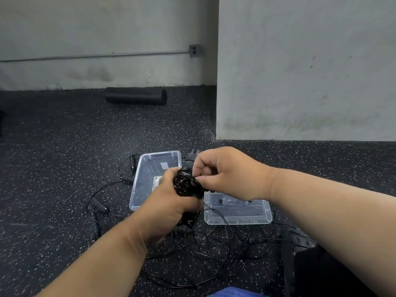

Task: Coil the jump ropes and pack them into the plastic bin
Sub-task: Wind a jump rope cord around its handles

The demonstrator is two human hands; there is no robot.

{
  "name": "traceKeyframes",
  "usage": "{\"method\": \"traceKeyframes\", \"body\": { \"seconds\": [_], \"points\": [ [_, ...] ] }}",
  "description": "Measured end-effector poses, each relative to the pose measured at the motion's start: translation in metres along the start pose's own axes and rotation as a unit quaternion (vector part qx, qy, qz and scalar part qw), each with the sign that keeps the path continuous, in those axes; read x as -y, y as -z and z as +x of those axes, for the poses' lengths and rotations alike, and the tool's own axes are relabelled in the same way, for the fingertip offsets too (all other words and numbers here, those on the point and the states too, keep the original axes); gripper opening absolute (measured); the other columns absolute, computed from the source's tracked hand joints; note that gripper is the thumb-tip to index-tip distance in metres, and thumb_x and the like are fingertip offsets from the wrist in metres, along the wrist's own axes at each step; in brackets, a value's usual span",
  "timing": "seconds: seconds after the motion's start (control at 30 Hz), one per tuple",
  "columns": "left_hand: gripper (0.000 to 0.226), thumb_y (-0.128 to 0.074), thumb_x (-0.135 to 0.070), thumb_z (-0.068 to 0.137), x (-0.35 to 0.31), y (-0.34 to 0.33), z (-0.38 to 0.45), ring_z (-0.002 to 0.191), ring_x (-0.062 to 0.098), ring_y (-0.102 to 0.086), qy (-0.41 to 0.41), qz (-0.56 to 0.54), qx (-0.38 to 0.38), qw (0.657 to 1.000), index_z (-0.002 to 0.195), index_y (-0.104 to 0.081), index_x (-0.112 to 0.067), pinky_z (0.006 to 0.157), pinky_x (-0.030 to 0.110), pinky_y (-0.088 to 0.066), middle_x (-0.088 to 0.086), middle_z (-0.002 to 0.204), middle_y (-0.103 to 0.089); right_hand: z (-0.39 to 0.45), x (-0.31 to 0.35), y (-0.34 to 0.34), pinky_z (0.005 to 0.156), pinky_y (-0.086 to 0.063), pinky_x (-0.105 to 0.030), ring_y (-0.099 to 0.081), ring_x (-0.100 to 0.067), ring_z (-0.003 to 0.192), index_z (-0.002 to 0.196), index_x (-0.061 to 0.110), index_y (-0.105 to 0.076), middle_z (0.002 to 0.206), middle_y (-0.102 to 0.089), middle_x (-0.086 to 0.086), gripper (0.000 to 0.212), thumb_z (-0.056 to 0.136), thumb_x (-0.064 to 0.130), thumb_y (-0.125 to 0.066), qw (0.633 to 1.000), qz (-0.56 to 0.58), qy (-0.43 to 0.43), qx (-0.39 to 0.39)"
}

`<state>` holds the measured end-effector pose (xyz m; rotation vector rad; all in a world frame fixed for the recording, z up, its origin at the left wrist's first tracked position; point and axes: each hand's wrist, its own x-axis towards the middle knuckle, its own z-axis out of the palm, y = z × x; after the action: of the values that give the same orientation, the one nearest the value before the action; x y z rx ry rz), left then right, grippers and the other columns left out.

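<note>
I see the left hand (169, 209) wrapped around a bundle of black jump rope (186, 183), fingers curled tight on the lower part of the coil so that the loops stand up out of the fist. The coil sits directly between the two hands, above the floor and over the gap between the two clear containers. My right hand (227, 174) comes in from the right, its thumb and forefinger pinching a strand at the right edge of the coil; the other fingers are curled in. A black handle (191, 156) pokes up behind the coil, just past the right hand's knuckles.

Below the left hand a thin strand runs down to a loose tangle of black cord (222, 247) spread on the speckled floor (64, 168), close in front of me. More rope handles (99, 205) and cord lie on the floor to the left of the bin.

The plastic bin (137, 196) rests on the floor just beyond the left hand, open side up, with a label showing through its base. A second clear piece, which looks to be the lid (237, 217), lies flat beside it, under my right wrist. A black foam roller (135, 95) lies far back against the wall (96, 28).
</note>
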<state>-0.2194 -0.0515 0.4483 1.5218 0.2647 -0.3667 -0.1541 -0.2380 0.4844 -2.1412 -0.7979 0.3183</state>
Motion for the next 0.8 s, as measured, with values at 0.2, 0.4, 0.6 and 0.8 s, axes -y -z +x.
{"method": "traceKeyframes", "body": {
  "seconds": [0.2, 0.4, 0.6, 0.8],
  "points": [
    [0.080, -0.085, 0.009, 0.073, -0.008, 0.004, -0.001, 0.093, 0.037, -0.071, -0.033, -0.026, -0.005, 0.999, 0.134, -0.050, -0.028, 0.081, 0.056, -0.057, 0.028, 0.121, -0.070, -0.001, -0.003, -0.003, 0.060, -0.057, -0.046, -0.065, -0.026, 0.058, 0.084, 0.013, -0.062, 0.064, -0.063, -0.007, 0.011, 0.093, 0.008, -0.068, 0.990, 0.092, -0.041, -0.097],
    [0.081, -0.088, -0.004, 0.067, -0.015, 0.008, -0.001, 0.098, 0.040, -0.071, -0.026, -0.110, 0.022, 0.993, 0.137, -0.050, -0.019, 0.082, 0.057, -0.059, 0.032, 0.126, -0.067, 0.002, -0.002, -0.007, 0.062, -0.058, -0.044, -0.058, -0.019, 0.057, 0.083, 0.013, -0.061, 0.060, -0.059, -0.004, 0.010, 0.089, 0.010, -0.069, 0.970, 0.124, -0.048, -0.204],
    [0.082, -0.085, -0.040, 0.083, -0.006, 0.001, 0.000, 0.106, 0.038, -0.064, -0.049, -0.182, 0.035, 0.981, 0.146, -0.045, -0.007, 0.088, 0.051, -0.054, 0.034, 0.129, -0.064, 0.004, 0.005, -0.013, 0.057, -0.054, -0.045, -0.055, -0.026, 0.054, 0.089, 0.015, -0.058, 0.059, -0.054, -0.003, 0.010, 0.095, 0.012, -0.065, 0.964, 0.149, -0.041, -0.214],
    [0.072, -0.069, -0.051, 0.091, -0.002, 0.004, 0.001, 0.099, 0.035, -0.063, -0.047, -0.193, 0.012, 0.980, 0.142, -0.054, -0.002, 0.095, 0.058, -0.044, 0.021, 0.112, -0.069, 0.000, 0.011, -0.029, 0.052, -0.057, -0.032, -0.069, -0.023, 0.060, 0.097, 0.013, -0.052, 0.063, -0.060, -0.007, 0.010, 0.103, 0.010, -0.059, 0.953, 0.230, -0.057, -0.192]
  ]
}}
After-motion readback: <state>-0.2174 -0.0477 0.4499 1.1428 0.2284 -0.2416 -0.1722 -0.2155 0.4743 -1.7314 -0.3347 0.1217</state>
